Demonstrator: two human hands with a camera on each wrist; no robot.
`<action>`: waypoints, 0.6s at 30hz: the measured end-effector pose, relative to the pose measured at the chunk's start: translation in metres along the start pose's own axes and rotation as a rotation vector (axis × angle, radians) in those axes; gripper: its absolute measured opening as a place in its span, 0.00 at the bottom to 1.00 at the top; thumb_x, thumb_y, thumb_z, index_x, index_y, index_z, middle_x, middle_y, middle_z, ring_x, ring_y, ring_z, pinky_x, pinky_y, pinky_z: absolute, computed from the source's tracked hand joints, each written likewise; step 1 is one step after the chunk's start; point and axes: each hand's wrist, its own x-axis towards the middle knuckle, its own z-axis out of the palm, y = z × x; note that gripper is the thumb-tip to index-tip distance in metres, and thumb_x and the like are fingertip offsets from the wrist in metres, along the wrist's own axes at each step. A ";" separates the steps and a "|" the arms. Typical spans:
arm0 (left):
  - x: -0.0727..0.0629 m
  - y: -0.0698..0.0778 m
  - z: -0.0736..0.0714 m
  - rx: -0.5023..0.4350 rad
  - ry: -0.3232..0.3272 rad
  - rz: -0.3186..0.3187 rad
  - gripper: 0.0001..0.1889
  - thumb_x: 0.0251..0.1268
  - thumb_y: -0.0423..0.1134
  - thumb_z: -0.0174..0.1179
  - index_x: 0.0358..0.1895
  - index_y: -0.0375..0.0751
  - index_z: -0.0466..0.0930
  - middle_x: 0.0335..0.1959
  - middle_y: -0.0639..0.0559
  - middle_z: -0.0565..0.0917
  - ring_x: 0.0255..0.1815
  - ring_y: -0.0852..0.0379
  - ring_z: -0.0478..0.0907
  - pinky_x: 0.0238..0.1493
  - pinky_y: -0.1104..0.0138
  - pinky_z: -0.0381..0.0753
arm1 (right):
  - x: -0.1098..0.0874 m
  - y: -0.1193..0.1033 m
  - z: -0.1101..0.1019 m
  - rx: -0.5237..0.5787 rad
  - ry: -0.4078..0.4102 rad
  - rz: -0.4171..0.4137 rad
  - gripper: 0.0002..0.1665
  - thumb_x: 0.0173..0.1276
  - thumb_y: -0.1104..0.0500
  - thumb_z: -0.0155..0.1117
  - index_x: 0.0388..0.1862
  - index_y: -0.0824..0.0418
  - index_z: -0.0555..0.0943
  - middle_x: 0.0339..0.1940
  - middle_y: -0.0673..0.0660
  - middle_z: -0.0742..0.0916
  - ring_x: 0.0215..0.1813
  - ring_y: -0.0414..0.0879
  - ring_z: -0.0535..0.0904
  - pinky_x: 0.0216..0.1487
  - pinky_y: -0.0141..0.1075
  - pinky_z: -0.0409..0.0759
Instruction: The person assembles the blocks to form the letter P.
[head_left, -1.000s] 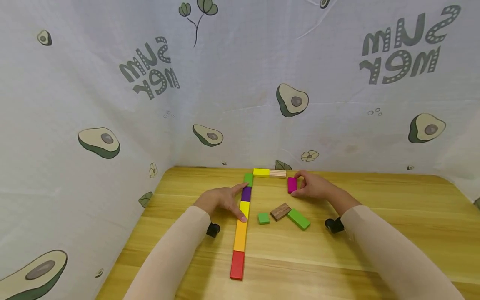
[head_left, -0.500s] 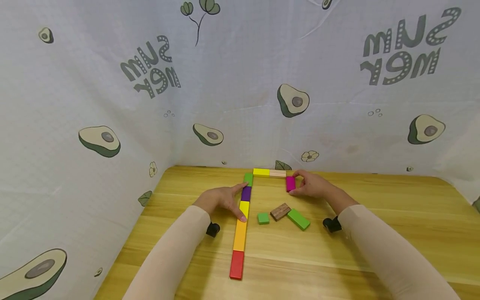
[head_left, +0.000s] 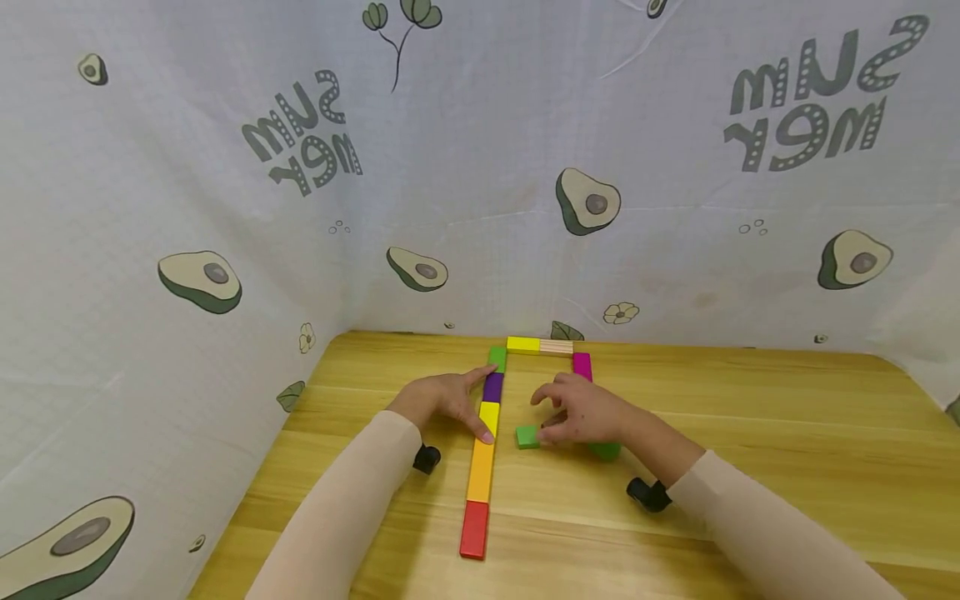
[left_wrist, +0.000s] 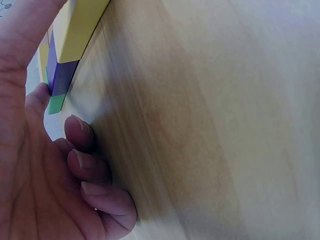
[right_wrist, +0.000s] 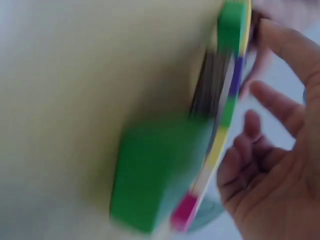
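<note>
My left grip (head_left: 446, 398) is stretched wide, thumb by the orange block (head_left: 481, 472), forefinger by the purple block (head_left: 492, 388). Small green block (head_left: 527, 437) sits just beside my right grip (head_left: 587, 409), half-spread, nothing in it. Second green block (head_left: 604, 451) is mostly hidden under that.

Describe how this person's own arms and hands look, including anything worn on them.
Both arms are in long, plain, pale beige sleeves, the left sleeve and the right sleeve, each ending near the wrist. The left hand and right hand are ungloved. A small black device with a rounded end shows at each wrist, left and right.
</note>
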 end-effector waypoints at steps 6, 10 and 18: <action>-0.002 0.001 -0.001 0.001 0.001 0.010 0.68 0.35 0.65 0.82 0.82 0.77 0.44 0.84 0.51 0.56 0.84 0.44 0.54 0.81 0.40 0.54 | -0.001 -0.020 0.018 -0.159 0.019 -0.117 0.19 0.58 0.44 0.79 0.44 0.52 0.87 0.33 0.46 0.78 0.40 0.43 0.66 0.39 0.34 0.67; -0.001 0.000 -0.001 0.007 -0.002 0.000 0.68 0.34 0.66 0.82 0.81 0.78 0.43 0.84 0.51 0.56 0.84 0.44 0.54 0.80 0.39 0.55 | 0.009 -0.023 0.018 -0.179 0.080 -0.096 0.19 0.60 0.46 0.79 0.43 0.55 0.88 0.31 0.47 0.80 0.37 0.42 0.68 0.39 0.34 0.67; 0.002 0.000 -0.001 -0.002 -0.009 -0.006 0.69 0.33 0.67 0.82 0.81 0.78 0.43 0.84 0.50 0.56 0.83 0.43 0.55 0.80 0.39 0.56 | 0.035 -0.027 0.015 -0.160 0.080 -0.043 0.21 0.62 0.48 0.77 0.47 0.60 0.87 0.30 0.48 0.83 0.36 0.43 0.73 0.41 0.36 0.73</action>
